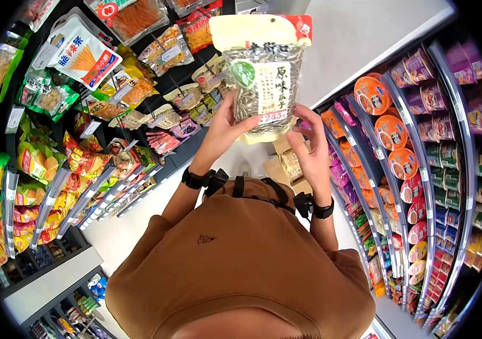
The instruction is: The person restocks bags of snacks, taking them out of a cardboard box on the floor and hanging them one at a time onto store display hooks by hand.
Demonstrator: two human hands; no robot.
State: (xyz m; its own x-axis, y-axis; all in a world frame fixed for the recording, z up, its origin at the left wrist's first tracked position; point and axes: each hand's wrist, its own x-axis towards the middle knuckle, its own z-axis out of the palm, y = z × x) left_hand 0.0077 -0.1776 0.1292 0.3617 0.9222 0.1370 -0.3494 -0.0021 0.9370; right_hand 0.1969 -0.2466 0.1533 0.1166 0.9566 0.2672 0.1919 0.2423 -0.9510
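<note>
A clear-fronted bag of sunflower seeds (272, 85) with a cream top is held up before me, upright, its printed front towards me. My left hand (222, 134) grips the bag's lower left side, thumb across the front near the red price strip and fingers hidden behind. At the lower right edge, my right hand (312, 153) has its bent fingers against the bag, partly behind it, with the thumb just off the bottom corner. Both wrists wear black bands with small devices.
Hanging snack packets (85, 53) fill the rack on the left, above shelves of bagged chips (40, 161). Orange instant noodle bowls (391, 133) line the right shelves. Cardboard boxes (278, 169) stand on the aisle floor ahead.
</note>
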